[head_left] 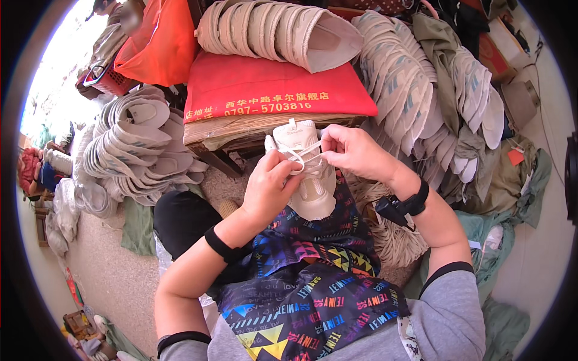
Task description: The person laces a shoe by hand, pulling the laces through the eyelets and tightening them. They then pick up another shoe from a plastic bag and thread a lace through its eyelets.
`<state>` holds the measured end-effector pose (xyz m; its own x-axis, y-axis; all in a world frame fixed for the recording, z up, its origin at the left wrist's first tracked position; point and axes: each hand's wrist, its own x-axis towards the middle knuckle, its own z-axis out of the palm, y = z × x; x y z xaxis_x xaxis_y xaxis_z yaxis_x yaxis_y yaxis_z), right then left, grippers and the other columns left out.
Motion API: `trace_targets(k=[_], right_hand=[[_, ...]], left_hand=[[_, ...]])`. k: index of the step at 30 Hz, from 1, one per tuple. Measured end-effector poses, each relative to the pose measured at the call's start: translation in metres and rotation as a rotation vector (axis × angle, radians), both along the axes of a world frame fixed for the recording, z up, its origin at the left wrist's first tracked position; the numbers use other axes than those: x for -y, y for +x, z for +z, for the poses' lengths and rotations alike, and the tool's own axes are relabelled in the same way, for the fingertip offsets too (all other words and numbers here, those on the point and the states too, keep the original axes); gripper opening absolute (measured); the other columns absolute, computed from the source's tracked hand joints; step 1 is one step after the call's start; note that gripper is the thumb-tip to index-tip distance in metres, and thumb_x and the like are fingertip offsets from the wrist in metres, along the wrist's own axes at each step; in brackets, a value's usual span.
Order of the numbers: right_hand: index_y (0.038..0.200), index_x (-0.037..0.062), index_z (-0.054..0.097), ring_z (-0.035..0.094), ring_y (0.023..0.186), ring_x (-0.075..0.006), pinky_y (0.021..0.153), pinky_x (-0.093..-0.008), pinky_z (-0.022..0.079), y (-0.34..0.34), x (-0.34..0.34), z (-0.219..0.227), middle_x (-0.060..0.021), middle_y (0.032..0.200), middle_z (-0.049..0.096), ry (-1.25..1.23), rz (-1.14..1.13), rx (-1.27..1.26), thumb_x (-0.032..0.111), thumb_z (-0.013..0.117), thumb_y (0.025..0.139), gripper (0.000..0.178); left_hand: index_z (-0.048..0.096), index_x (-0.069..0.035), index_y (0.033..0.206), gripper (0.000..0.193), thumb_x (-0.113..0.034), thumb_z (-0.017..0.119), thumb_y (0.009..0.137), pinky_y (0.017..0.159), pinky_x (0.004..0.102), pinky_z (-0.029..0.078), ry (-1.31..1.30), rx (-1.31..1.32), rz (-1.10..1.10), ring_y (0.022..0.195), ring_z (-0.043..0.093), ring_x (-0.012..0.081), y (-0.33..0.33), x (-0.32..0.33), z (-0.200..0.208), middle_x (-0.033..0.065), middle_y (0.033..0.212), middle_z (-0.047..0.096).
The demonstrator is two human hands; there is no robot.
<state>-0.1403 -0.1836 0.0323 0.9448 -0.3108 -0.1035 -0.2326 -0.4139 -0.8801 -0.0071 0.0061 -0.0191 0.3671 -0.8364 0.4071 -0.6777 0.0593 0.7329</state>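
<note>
A cream-coloured shoe upper [312, 195] rests at my lap, its toe end toward me and its tongue toward the low table. White shoelace [308, 150] crosses over its opening. My left hand [265, 185] is closed, thumb and fingers pinching a loop of the lace at the upper's left side. On the other side, my right hand [355, 150] pinches the lace between thumb and forefinger, drawn out to the right. Both hands are just above the upper. A dark patterned apron [313, 289] covers my lap beneath it.
Ahead stands a low wooden table [265, 125] under a red cloth [253, 84], bearing a row of nested shoe uppers [265, 30]. More stacked uppers lie left [129, 141] and right [397, 78]. A bundle of pale laces [394, 237] hangs by my right knee. A person [108, 36] is at far left.
</note>
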Motion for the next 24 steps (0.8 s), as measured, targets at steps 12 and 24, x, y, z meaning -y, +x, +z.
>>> trace_targets(k=[12, 24], right_hand=[[0.096, 0.0021, 0.062, 0.055, 0.07, -0.0055, 0.063, -0.0236, 0.047, -0.008, 0.008, -0.008, 0.0015, 0.078, 0.059, 0.106, 0.132, -0.165, 0.01, 0.065, 0.089, 0.011], [0.093, 0.001, 0.062, 0.062, 0.068, -0.023, 0.064, -0.0343, 0.049, 0.012, -0.035, -0.012, -0.0121, 0.076, 0.061, -0.268, 0.097, -0.022, 0.02, 0.073, 0.08, 0.025]], left_hand=[[0.063, -0.003, 0.088, 0.004, -0.005, 0.067, 0.086, 0.066, 0.0272, 0.044, 0.179, -0.191, 0.164, 0.074, 0.054, 0.0162, 0.035, -0.006, 0.016, 0.0059, 0.084, 0.053], [0.056, -0.002, 0.101, 0.022, -0.008, 0.071, 0.086, 0.066, 0.0232, 0.044, 0.056, -0.42, 0.268, 0.075, 0.048, 0.0081, 0.02, -0.013, -0.038, 0.0008, 0.086, 0.052]])
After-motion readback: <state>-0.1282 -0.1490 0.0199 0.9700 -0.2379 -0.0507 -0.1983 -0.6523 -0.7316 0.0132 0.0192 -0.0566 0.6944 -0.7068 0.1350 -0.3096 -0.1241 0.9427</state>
